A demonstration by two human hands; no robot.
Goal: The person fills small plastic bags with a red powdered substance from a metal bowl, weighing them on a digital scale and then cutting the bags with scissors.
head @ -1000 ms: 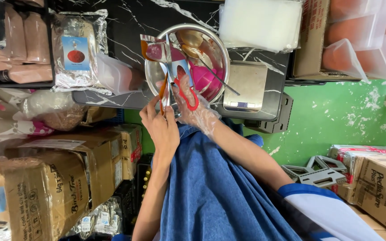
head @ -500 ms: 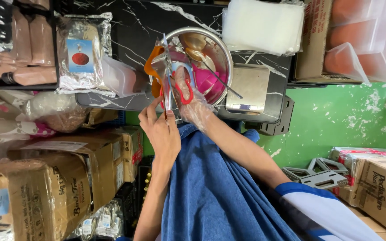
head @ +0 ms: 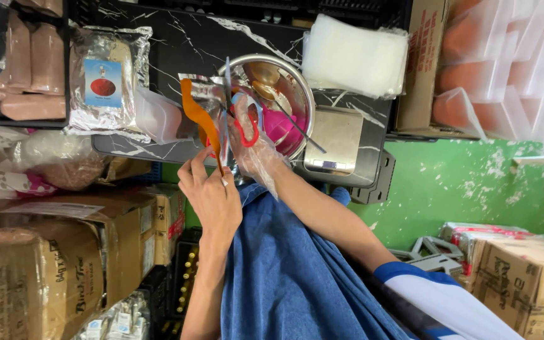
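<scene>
Orange and foil, the pouch (head: pixel 199 104) hangs over the near rim of the steel bowl (head: pixel 297 79), pinched at its lower edge by the bare left hand (head: pixel 209 192), whose fingers are closed on it. The right hand (head: pixel 253 148), in a clear plastic glove, is closed through the red handles of the scissors (head: pixel 237 123), blades against the pouch. A scale (head: pixel 335 138) sits just beside the bowl on the black marbled table (head: pixel 177 38), with a stack of bags (head: pixel 354 53) near it.
</scene>
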